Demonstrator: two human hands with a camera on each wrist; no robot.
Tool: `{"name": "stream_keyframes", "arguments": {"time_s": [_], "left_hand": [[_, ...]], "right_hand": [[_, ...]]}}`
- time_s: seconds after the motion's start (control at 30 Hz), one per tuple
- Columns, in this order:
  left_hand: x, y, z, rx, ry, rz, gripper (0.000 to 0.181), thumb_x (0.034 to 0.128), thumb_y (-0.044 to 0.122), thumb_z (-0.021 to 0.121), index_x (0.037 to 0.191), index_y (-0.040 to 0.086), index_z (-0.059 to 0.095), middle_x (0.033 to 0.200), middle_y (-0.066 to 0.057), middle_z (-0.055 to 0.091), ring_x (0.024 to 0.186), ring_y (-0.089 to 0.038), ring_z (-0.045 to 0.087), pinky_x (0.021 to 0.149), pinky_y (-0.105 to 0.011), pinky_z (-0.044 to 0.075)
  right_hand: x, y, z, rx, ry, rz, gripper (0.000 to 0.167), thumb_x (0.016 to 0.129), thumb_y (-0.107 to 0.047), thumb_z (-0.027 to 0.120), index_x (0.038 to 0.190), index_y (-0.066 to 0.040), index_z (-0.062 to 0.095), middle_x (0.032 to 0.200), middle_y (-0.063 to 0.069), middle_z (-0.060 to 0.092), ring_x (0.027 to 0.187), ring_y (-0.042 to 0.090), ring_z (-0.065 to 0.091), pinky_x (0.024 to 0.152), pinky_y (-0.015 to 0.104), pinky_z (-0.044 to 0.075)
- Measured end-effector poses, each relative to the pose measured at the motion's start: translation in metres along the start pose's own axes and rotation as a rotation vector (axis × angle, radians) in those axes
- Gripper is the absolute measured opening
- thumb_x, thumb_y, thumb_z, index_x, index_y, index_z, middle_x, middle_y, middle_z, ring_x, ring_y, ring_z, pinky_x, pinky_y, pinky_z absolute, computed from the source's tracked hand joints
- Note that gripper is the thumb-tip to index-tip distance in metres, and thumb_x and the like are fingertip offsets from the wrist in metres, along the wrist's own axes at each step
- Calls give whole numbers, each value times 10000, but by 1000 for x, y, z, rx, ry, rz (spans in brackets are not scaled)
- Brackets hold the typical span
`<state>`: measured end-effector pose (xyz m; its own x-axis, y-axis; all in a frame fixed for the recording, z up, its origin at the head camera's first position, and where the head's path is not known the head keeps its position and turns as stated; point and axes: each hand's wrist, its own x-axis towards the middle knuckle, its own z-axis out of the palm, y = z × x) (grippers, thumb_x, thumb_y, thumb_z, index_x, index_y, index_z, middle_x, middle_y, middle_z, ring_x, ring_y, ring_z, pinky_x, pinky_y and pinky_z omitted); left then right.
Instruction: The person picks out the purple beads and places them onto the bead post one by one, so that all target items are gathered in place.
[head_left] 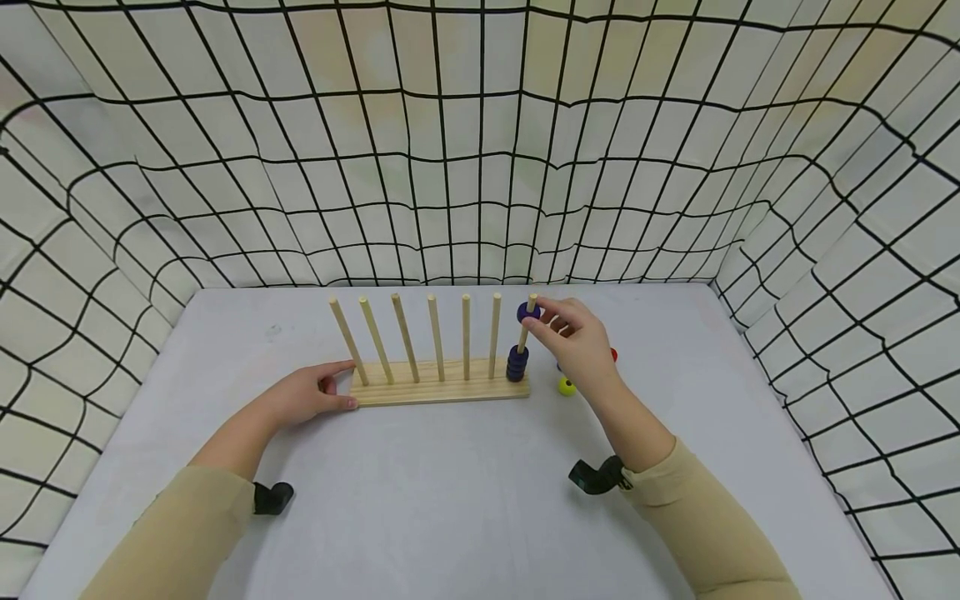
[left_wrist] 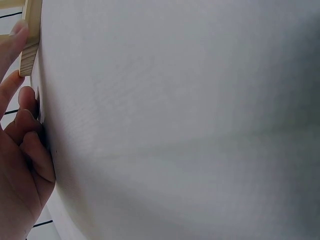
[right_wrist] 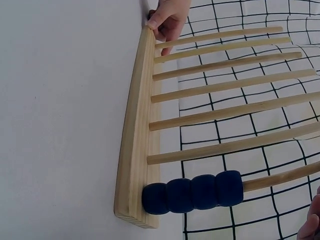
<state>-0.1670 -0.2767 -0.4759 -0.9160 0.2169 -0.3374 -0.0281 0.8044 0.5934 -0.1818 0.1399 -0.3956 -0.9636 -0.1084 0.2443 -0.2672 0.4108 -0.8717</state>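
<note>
1. I see the right hand [head_left: 577,337] pinching a dark blue bead [head_left: 522,313] between thumb and index finger, near the top of the rightmost peg [head_left: 522,337]; the peg's tip shows above the bead, so I have it threaded on.
2. Lower on that same peg, my right wrist view counts four blue beads [right_wrist: 192,193], stacked touching one another, the lowest against the wooden base [head_left: 438,390].
3. The left hand [head_left: 307,393] grips the base's left end, thumb at the front corner and index finger at the back one.
4. Seven upright pegs stand in a row along the base; I find the other six bare.
5. Just beside the base's right end, a yellow bead [head_left: 566,387] lies on the white table [head_left: 442,500].
6. A red piece [head_left: 614,355] peeks out past the right hand; too little shows for me to be sure of its shape.
7. A black-lined net [head_left: 480,158] rises behind the table and along both sides.
</note>
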Motion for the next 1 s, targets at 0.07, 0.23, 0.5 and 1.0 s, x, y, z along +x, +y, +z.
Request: {"name": "stream_keyframes", "arguments": {"time_s": [0.07, 0.23, 0.5, 1.0], "left_hand": [[0, 0, 0, 2, 1, -1, 838, 840, 446, 774, 1498, 66, 422, 819, -43, 492, 749, -197, 447, 675, -357, 346], [0, 0, 0, 0, 0, -4, 839, 838, 449, 775, 1498, 69, 423, 819, -43, 494, 747, -196, 448, 673, -356, 347], [-1, 0, 0, -4, -2, -6, 850, 835, 467, 772, 1502, 76, 419, 824, -45, 495, 749, -197, 448, 670, -356, 347], [-1, 0, 0, 9, -2, -8, 845, 842, 472, 763, 1505, 80, 415, 830, -47, 496, 748, -198, 448, 663, -355, 346]], "right_hand": [[0, 1, 0, -1, -5, 9, 417, 906, -314, 742, 1282, -143, 685, 997, 44, 614, 889, 200, 560, 729, 329, 459], [-1, 3, 1, -4, -16, 35, 412, 907, -317, 740, 1282, -153, 686, 1004, 41, 614, 905, 209, 562, 751, 347, 454], [-3, 4, 4, -15, -30, 65, 409, 909, -319, 738, 1280, -157, 685, 1016, 34, 613, 922, 215, 565, 764, 359, 462], [-4, 14, 6, -49, -64, 88, 392, 896, -358, 747, 1246, -188, 706, 995, 12, 619, 849, 204, 548, 694, 335, 465]]}}
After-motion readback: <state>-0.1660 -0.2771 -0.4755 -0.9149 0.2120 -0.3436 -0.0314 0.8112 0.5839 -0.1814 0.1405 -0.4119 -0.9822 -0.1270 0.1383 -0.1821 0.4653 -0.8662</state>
